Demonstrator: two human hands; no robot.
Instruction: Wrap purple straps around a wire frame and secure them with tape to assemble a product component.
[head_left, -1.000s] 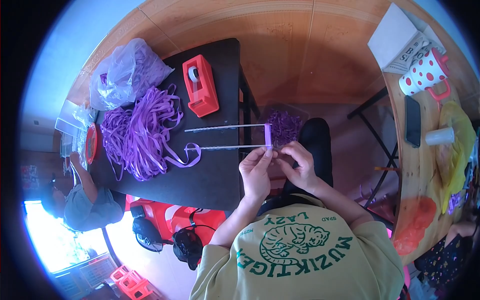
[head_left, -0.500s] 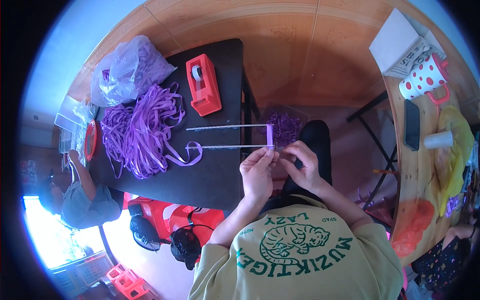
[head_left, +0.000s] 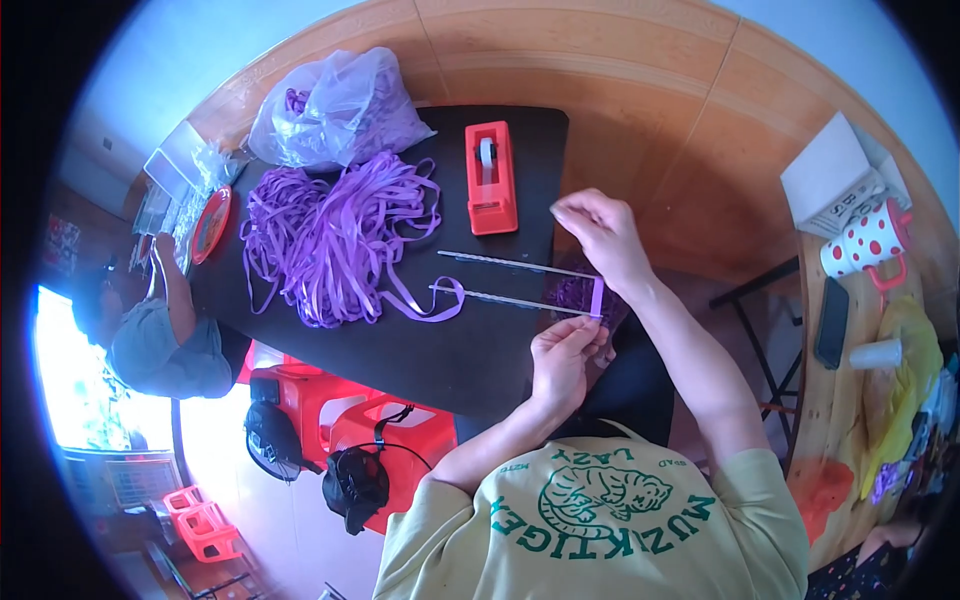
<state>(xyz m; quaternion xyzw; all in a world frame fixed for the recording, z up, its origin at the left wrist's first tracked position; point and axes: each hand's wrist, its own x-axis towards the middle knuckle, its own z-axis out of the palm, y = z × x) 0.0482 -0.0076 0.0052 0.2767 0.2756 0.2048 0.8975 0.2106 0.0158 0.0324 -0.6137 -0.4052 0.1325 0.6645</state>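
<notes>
Two thin twisted metal rods [head_left: 500, 297] lie side by side, their far ends over the black table. A flat purple ribbon strip [head_left: 597, 297] spans their near ends. My left hand [head_left: 562, 362] pinches the strip's lower end by the nearer rod. Off the table's right edge my right hand [head_left: 608, 238] is raised above the strip, fingers drawn together toward the red tape dispenser [head_left: 492, 180]; whatever they may hold is too small to make out. A loop of loose ribbon [head_left: 440, 312] curls around the nearer rod's far end.
A heap of purple ribbon [head_left: 350, 240] and a plastic bag of ribbon [head_left: 345, 110] cover the left of the black table [head_left: 430, 370]. Red stools [head_left: 390, 425] hold black gear. On the wooden table at right stand a dotted mug [head_left: 862, 240] and a phone [head_left: 832, 322]. Other people sit nearby.
My right hand has left the ribbon strip and risen toward the tape dispenser. My left hand keeps its pinch on the strip. The view has shifted, and the rods now slant slightly.
</notes>
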